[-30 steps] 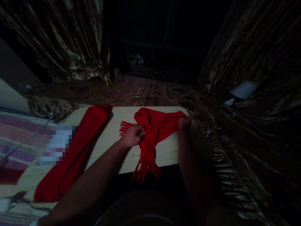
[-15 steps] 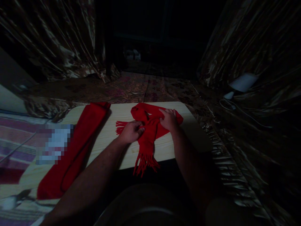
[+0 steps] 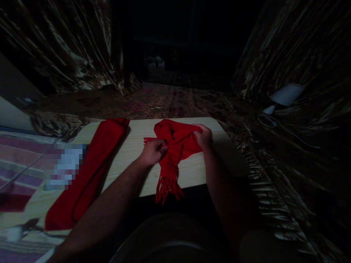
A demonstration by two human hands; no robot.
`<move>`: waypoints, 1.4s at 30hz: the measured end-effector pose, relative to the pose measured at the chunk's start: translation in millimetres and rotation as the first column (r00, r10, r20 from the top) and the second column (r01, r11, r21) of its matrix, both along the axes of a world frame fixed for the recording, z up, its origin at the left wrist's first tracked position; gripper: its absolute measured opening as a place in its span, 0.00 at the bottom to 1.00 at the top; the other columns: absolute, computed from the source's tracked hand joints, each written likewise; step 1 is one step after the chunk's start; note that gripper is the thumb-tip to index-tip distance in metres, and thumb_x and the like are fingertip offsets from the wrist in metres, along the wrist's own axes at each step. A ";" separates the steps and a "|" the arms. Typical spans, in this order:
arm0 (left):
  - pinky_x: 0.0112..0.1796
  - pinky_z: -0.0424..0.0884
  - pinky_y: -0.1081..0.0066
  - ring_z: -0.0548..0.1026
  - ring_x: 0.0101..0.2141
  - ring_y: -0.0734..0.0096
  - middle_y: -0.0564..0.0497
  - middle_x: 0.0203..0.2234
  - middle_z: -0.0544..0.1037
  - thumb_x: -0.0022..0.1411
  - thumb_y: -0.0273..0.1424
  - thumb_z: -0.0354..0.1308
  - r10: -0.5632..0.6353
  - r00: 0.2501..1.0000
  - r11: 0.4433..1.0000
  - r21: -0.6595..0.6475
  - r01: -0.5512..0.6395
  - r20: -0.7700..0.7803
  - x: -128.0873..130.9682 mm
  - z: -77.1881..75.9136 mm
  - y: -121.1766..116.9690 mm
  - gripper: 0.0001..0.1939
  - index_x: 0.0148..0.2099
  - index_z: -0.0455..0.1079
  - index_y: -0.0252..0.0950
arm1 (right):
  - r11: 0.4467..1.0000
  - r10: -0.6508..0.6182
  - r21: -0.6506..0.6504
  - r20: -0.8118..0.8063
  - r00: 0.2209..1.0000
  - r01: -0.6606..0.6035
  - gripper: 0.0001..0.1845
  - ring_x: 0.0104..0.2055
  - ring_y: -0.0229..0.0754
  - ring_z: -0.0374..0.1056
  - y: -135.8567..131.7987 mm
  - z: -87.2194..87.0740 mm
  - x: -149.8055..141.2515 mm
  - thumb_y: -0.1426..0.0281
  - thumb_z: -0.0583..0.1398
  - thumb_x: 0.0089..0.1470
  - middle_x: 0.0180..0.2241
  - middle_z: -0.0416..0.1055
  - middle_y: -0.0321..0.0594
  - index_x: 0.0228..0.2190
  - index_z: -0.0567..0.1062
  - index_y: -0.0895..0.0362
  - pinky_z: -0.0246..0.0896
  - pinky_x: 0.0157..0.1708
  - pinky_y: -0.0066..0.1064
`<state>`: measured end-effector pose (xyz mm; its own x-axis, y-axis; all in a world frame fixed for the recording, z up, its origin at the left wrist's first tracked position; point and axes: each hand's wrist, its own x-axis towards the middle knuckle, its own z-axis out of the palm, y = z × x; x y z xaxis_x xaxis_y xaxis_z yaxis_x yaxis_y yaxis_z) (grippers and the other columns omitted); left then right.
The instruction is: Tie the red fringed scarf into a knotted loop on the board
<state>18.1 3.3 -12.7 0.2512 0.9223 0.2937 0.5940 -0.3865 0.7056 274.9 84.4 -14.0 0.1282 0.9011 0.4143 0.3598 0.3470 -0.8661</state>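
Observation:
A red fringed scarf (image 3: 175, 142) lies bunched on the pale wooden board (image 3: 131, 149), one fringed end hanging over the near edge. My left hand (image 3: 152, 151) is closed on the scarf's left part, near the fringe that sticks out to the left. My right hand (image 3: 203, 137) is closed on the scarf's right side, its fingers curled into the cloth. A second red scarf (image 3: 90, 171), folded into a long strip, lies diagonally on the left half of the board, apart from both hands.
Patterned dark fabric (image 3: 170, 104) covers the surface beyond the board, and shiny drapes hang on both sides. A white object with a cable (image 3: 282, 96) sits at the right. A striped cloth (image 3: 19, 160) lies at the left. The room is dim.
My right hand has drawn the scarf's right side inward and closed on it, bunching the cloth tighter. The left fringe has shifted right. My left hand has stayed put.

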 end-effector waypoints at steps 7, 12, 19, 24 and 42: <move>0.28 0.59 0.71 0.66 0.25 0.71 0.54 0.22 0.71 0.60 0.34 0.55 0.057 0.998 0.998 -0.004 -0.057 -0.021 -1.6 -1.0 0.6 0.09 0.28 0.67 0.37 | 0.944 -0.248 -0.017 -0.692 0.678 0.328 0.19 0.35 0.40 0.73 36.4 -9.7 28.2 0.70 0.52 0.45 0.35 0.75 0.37 0.39 0.73 0.57 0.73 0.41 0.36; 0.29 0.61 0.71 0.68 0.25 0.71 0.53 0.23 0.73 0.60 0.35 0.55 0.068 0.998 0.998 -0.007 -0.068 -0.004 -1.7 -3.7 1.4 0.09 0.30 0.70 0.37 | 0.803 -0.532 -0.139 -0.607 0.591 0.580 0.34 0.48 0.46 0.73 49.7 -16.3 53.3 0.76 0.49 0.44 0.50 0.71 0.48 0.55 0.66 0.59 0.72 0.48 0.45; 0.29 0.63 0.71 0.70 0.27 0.69 0.52 0.24 0.75 0.59 0.35 0.56 0.070 0.997 0.997 -0.017 -0.070 0.041 -2.9 -8.5 3.6 0.09 0.31 0.72 0.36 | 0.650 -0.724 0.205 -0.125 0.679 0.731 0.45 0.71 0.53 0.47 28.9 -6.8 54.3 0.79 0.45 0.47 0.67 0.51 0.54 0.68 0.52 0.60 0.47 0.66 0.60; 0.29 0.62 0.71 0.70 0.26 0.70 0.52 0.23 0.75 0.59 0.35 0.56 0.069 0.998 0.998 -0.003 -0.069 0.014 -2.7 -7.9 3.9 0.09 0.31 0.72 0.36 | 0.759 -0.651 0.242 0.286 0.703 0.605 0.42 0.72 0.59 0.43 8.9 0.5 29.4 0.78 0.52 0.45 0.68 0.51 0.56 0.64 0.64 0.61 0.42 0.66 0.62; 0.30 0.63 0.72 0.70 0.26 0.71 0.51 0.24 0.76 0.60 0.35 0.55 0.035 0.999 0.999 -0.030 -0.034 0.040 -0.5 -8.4 5.1 0.11 0.32 0.74 0.34 | 0.968 -0.067 -0.096 0.794 0.605 0.232 0.35 0.55 0.55 0.70 3.5 -3.2 -4.3 0.69 0.56 0.59 0.58 0.69 0.54 0.66 0.62 0.58 0.65 0.54 0.44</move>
